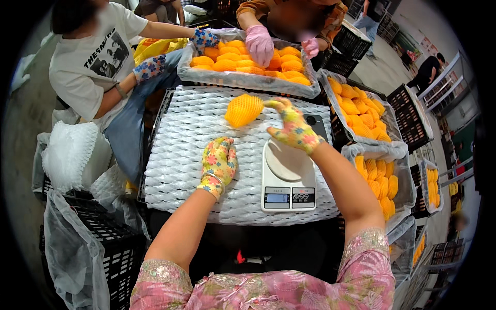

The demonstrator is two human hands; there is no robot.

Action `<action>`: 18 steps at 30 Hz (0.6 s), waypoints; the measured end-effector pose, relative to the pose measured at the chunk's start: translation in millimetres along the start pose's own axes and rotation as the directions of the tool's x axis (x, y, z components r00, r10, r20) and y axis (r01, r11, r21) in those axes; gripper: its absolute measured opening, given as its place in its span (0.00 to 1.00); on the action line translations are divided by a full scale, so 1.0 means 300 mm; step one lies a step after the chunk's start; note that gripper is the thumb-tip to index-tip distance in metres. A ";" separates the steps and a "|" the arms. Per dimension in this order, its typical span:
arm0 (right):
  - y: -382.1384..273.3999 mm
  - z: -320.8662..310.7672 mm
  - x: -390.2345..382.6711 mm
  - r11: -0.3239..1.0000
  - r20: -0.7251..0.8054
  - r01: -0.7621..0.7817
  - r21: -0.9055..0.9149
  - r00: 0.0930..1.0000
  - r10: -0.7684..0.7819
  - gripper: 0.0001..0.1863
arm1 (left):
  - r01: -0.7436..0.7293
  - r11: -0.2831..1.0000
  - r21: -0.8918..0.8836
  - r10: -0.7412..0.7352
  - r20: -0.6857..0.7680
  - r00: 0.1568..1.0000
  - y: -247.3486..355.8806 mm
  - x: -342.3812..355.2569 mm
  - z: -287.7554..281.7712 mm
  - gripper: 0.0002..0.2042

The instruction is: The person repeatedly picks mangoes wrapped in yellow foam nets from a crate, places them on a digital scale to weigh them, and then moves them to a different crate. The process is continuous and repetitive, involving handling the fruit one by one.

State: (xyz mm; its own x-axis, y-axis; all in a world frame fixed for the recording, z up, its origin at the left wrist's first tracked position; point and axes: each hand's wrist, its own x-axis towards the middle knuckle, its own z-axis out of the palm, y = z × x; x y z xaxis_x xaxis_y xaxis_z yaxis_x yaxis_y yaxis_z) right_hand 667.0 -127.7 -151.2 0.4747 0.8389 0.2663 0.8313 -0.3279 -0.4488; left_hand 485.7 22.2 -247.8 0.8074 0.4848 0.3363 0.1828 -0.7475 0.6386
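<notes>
Head view: yellow netted fruit [244, 110] by your right hand [292, 128], scale [289, 178] alongside

Your right hand, in a floral glove, is spread, thumb and index well parted and nothing seen between them. Its upper fingertips come right up to the right end of the fruit; can't tell whether they touch. Fruit is tilted, over the far middle part of the white foam mat [178, 160]; can't tell if it rests there or is off the surface. Your left hand [218, 164], same glove pattern, is at the mat's middle, below the fruit and apart from it. Its fingers lie close together; can't tell how far the palm is closed. White scale sits to the right of your left hand, round plate at the far end, display and buttons facing you. Your right forearm passes by its right edge. Dark flat object [313, 123] just behind the scale, partly hidden by your hand.

Beyond the mat: lined crate [227, 78] of netted fruit. Co-worker's pink glove [259, 45] reaches into it; another co-worker's blue floral glove [204, 40] is at its left end. More lined crates with fruit [373, 181] stand on your right. Left: white foam packaging [72, 150] and a lined black crate [118, 271].
</notes>
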 end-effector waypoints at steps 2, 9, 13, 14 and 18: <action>0.010 0.028 0.136 0.963 0.200 0.219 -0.154 0.962 -0.186 0.39 | 0.009 1.000 -0.015 -0.009 0.003 1.000 -0.003 0.001 -0.002 0.14; 0.000 0.194 0.350 0.971 0.458 0.077 -0.226 0.888 0.036 0.44 | -0.026 0.998 -0.061 0.024 -0.042 0.999 -0.002 0.000 -0.005 0.13; 0.142 0.118 0.234 0.989 0.249 -0.097 0.110 0.966 0.067 0.43 | -0.054 0.997 -0.047 0.054 -0.021 0.998 0.007 0.008 0.015 0.12; 0.116 0.061 0.193 0.959 0.256 -0.195 0.205 0.957 0.140 0.43 | -0.034 0.999 -0.035 0.033 -0.026 0.999 -0.002 0.001 0.006 0.12; 0.080 -0.100 -0.077 0.976 0.099 -0.118 0.180 0.990 0.102 0.43 | -0.013 1.000 -0.016 0.013 -0.035 0.999 -0.025 0.000 0.013 0.13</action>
State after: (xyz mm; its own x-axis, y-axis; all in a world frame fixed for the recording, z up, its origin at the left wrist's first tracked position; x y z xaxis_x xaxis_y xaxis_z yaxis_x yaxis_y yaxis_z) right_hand 684.7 -167.9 -142.7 0.5260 0.8399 0.1338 0.7034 -0.3411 -0.6236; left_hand 486.6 25.9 -255.3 0.7893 0.4911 0.3685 0.1633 -0.7465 0.6451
